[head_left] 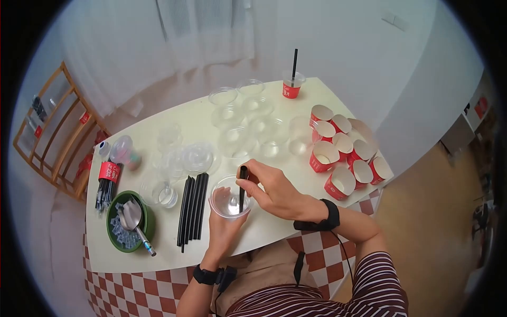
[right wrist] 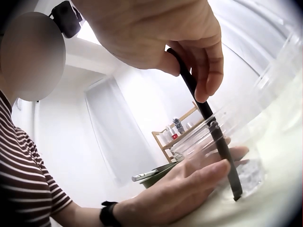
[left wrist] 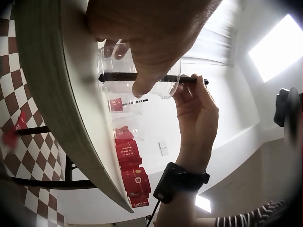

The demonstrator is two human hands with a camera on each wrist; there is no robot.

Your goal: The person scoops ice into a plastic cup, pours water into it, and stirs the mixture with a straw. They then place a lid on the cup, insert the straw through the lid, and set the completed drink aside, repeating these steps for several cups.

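A clear plastic cup (head_left: 217, 191) stands near the table's front edge, with my left hand (head_left: 224, 232) curled around its side. Between thumb and fingers, my right hand (head_left: 277, 194) pinches the upper end of a thick black straw (head_left: 242, 196). The straw reaches down inside the cup, and in the right wrist view its lower tip (right wrist: 236, 195) sits near the cup's bottom. Something clear and shiny, like ice, shows at the bottom of the cup. A row of black straws (head_left: 192, 211) lies on the table just left of the cup.
A green bowl (head_left: 150, 224) of ice-like cubes with a metal scoop (head_left: 131, 215) is at left, beside bundled straws (head_left: 107, 182). Several clear cups (head_left: 235, 141) and lids (head_left: 198, 157) stand behind. Red paper cup sleeves (head_left: 340, 183) are at right; a finished-looking cup with straw (head_left: 291, 91) is at the back.
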